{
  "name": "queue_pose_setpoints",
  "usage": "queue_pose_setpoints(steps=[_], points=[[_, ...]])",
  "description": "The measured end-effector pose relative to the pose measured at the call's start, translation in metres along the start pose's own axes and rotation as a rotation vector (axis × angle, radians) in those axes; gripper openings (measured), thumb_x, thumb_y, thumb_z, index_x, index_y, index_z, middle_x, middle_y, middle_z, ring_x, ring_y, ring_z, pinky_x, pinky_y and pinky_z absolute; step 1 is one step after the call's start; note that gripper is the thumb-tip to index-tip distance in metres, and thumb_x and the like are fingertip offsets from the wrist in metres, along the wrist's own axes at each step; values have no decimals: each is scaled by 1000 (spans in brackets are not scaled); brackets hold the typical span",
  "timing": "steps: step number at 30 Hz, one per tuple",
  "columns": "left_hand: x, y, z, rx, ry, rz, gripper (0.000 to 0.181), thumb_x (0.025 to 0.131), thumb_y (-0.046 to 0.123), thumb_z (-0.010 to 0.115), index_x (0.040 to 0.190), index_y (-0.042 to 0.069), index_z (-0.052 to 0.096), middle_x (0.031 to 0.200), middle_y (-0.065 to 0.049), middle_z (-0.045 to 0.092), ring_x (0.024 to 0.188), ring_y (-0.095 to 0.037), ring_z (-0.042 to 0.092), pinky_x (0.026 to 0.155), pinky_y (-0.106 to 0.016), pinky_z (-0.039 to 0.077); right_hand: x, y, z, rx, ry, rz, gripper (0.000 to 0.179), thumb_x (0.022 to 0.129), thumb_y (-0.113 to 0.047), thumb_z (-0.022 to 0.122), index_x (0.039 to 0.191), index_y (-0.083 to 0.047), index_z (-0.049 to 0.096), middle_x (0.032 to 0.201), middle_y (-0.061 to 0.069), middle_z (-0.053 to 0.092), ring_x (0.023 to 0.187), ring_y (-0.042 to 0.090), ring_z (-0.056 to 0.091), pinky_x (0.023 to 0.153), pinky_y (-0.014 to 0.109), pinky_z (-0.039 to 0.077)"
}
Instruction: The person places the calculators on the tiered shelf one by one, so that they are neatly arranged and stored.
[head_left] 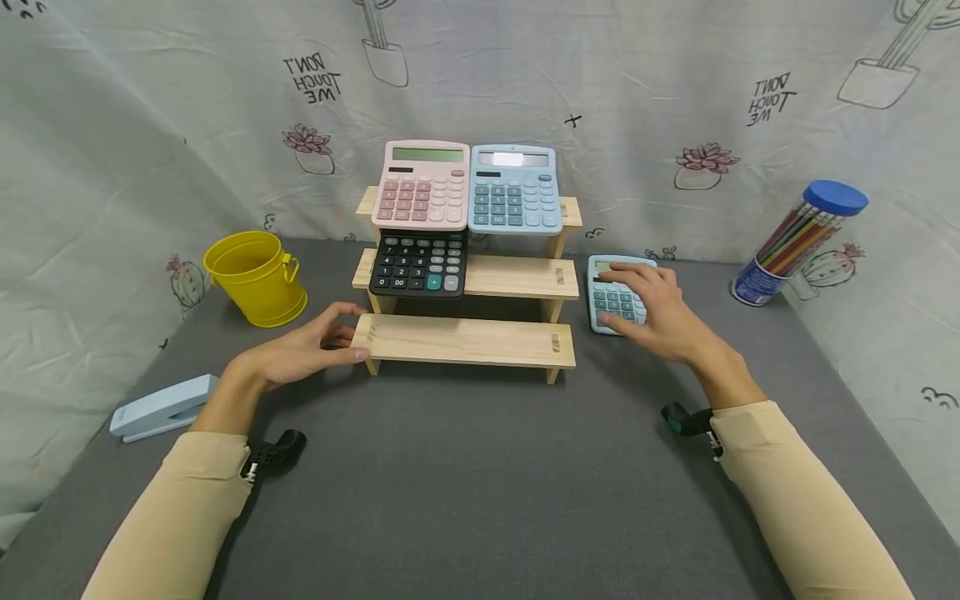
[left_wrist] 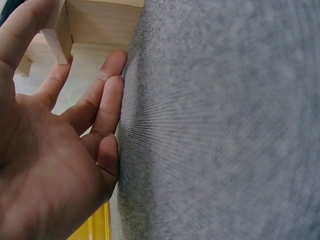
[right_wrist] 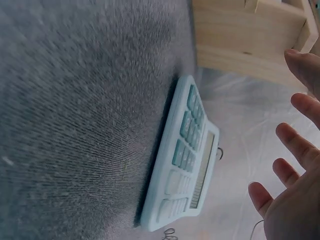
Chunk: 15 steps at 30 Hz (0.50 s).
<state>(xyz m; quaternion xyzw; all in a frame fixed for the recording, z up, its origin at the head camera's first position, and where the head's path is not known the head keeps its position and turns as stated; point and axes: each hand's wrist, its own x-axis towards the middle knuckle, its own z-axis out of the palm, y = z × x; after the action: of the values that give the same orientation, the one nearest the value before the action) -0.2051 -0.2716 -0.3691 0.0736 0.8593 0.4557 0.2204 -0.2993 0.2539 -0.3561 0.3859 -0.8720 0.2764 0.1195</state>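
My left hand [head_left: 311, 346] is at the left end of a three-step wooden rack [head_left: 465, 340], thumb in front of the lowest step and index finger behind it, pinching that end. In the left wrist view, the other fingers rest on the grey cloth. My right hand [head_left: 656, 312] is spread above a light blue calculator [right_wrist: 180, 155] lying on the table right of the rack; a gap shows between fingers and keys in the right wrist view. On the rack, a pink calculator [head_left: 422, 185] and another blue calculator [head_left: 515, 190] lean on the top step, with a black calculator [head_left: 418, 265] on the middle step's left.
To the left stand a yellow bucket [head_left: 255, 283] and, closer in, a light blue stapler [head_left: 163, 408]. A blue-lidded tube of pencils [head_left: 795, 242] is at the far right. Behind the grey table [head_left: 480, 483] hangs a printed white curtain [head_left: 480, 75].
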Motion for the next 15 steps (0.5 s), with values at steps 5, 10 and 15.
queue_pose_setpoints(steps=[5,10,15], points=[[2,1,-1,4,-1,17,71,101,38,66,152,22,20,145,-24,51,132,-39,50,108,-59,38,4,6,1,3,-40,133,61,93,-21,76,147,-6,52,154,23,43,132,48,33,101,68,23],[3,2,-1,2,-10,10,72,100,38,67,152,22,20,146,-25,50,135,-40,47,110,-63,35,5,12,6,19,-112,300,67,97,-32,72,154,-10,44,161,20,33,135,50,24,98,73,23],[4,1,-1,6,-13,-4,71,100,40,66,152,23,19,146,-24,50,135,-41,47,109,-62,36,11,14,10,-6,-178,418,77,96,-46,70,158,-16,35,166,20,21,143,52,13,100,74,18]])
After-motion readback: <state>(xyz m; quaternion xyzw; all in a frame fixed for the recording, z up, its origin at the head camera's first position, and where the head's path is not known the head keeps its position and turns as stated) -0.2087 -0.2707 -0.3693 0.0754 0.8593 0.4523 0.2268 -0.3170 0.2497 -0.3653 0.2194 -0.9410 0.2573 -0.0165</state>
